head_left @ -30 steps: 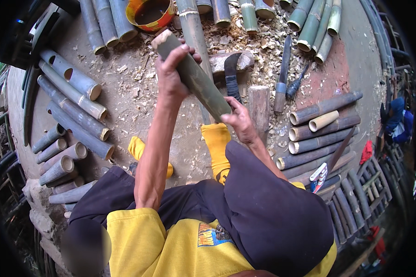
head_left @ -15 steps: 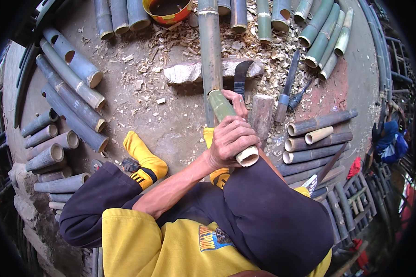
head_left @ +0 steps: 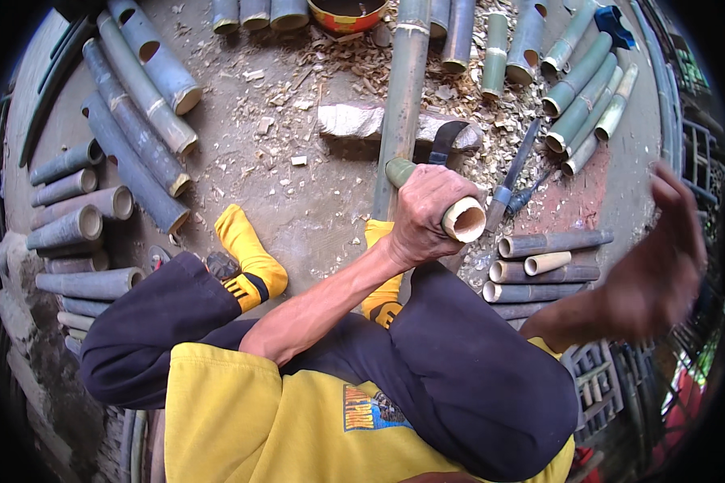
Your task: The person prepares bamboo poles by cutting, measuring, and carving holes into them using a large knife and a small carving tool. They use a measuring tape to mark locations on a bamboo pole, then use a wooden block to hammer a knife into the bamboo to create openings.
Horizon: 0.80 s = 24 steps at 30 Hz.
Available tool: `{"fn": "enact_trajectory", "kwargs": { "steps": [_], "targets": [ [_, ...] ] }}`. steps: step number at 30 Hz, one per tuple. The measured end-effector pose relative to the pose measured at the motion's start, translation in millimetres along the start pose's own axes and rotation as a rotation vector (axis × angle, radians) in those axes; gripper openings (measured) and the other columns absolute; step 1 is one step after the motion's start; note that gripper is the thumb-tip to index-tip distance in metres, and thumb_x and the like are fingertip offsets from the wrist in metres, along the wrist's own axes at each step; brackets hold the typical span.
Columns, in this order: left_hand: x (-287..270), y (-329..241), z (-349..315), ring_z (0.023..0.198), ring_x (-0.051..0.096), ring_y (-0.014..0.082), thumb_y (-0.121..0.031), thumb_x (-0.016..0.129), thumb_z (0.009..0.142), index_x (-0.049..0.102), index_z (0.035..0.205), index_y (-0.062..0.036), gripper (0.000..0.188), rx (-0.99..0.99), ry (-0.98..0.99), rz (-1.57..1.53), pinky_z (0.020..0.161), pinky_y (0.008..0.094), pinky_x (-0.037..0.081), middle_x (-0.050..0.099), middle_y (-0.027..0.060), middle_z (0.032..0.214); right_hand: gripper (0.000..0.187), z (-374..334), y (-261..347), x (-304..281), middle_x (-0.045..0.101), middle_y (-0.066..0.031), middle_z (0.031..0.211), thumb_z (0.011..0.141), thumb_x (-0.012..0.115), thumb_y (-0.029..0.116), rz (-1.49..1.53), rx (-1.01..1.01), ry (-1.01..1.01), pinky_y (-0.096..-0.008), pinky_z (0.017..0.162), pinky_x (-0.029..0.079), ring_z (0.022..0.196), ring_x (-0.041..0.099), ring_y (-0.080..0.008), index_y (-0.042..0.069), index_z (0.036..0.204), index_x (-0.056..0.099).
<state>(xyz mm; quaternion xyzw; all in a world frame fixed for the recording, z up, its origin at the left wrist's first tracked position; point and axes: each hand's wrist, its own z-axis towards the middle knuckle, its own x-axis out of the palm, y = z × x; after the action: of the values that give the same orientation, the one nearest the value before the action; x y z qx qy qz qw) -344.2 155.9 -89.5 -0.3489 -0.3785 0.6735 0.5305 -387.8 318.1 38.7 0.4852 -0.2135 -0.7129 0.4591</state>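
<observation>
My left hand (head_left: 435,205) is wrapped round a short bamboo tube (head_left: 464,220), its pale hollow end tilted up toward me. The tube's far green end meets a long bamboo pole (head_left: 403,105); whether it sits in a hole there, I cannot tell. The pole lies over a pale wood block (head_left: 354,121) and runs down beside my foot. Raised at the far right, my right hand (head_left: 660,249) is blurred, its fingers stretched upward and apart, with nothing seen in it. A dark curved blade (head_left: 445,143) leans on the block, just beyond my left hand.
A long narrow blade (head_left: 522,157) lies to the right among wood shavings (head_left: 503,105). Bamboo tubes lie at the left (head_left: 141,153), upper right (head_left: 584,101) and right (head_left: 556,241). A red and yellow bowl (head_left: 349,20) stands at the far edge. My yellow-socked foot (head_left: 250,249) rests on the ground.
My right hand has left the bamboo and swung up to the far right. My left hand still grips the short tube, whose near end has moved up and right. The view has shifted.
</observation>
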Motion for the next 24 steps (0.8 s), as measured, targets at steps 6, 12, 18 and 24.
{"fn": "enact_trajectory", "kwargs": {
  "steps": [6,12,18,24],
  "targets": [
    [10.6,12.6,-10.2,0.077,0.059,0.0286,-0.012,0.076,0.057,0.057,0.098,-0.0052,0.046,-0.075,-0.169,-0.105,0.066,0.0367,0.043,0.059,0.0105,0.082,0.039,-32.7,-48.1,68.8,0.06,-0.0193,0.102,0.086,0.047,0.021,-0.035,0.324,0.037,-0.0355,0.088,0.044,0.094,0.059,-0.0254,-0.005,0.115,0.054],
    [6.9,5.3,-2.2,0.07,0.059,0.0252,-0.013,0.076,0.058,0.059,0.082,-0.0084,0.03,0.017,0.0,0.051,0.065,0.0351,0.043,0.06,0.0068,0.075,0.045,-121.0,-82.2,58.7,0.056,-0.0231,0.107,0.088,0.053,0.026,-0.257,0.51,-0.093,-0.0415,0.089,0.043,0.1,0.056,-0.0326,-0.003,0.122,0.049],
    [16.6,11.3,-4.5,0.07,0.059,0.0256,-0.015,0.076,0.056,0.057,0.083,-0.0106,0.033,0.055,0.017,0.127,0.063,0.0356,0.042,0.059,0.0065,0.075,0.048,-206.5,-57.1,42.6,0.053,-0.0237,0.111,0.085,0.057,0.023,-0.286,0.666,-0.006,-0.0435,0.091,0.042,0.104,0.053,-0.0348,-0.002,0.125,0.047],
    [18.1,13.9,-5.8,0.074,0.06,0.0271,-0.015,0.076,0.055,0.057,0.085,-0.0096,0.036,0.051,0.035,0.093,0.066,0.0365,0.044,0.06,0.0076,0.079,0.049,-233.0,-27.7,17.0,0.053,-0.0241,0.112,0.084,0.059,0.022,-0.298,0.711,0.023,-0.0437,0.091,0.042,0.105,0.053,-0.036,-0.002,0.125,0.047]
  ]
}}
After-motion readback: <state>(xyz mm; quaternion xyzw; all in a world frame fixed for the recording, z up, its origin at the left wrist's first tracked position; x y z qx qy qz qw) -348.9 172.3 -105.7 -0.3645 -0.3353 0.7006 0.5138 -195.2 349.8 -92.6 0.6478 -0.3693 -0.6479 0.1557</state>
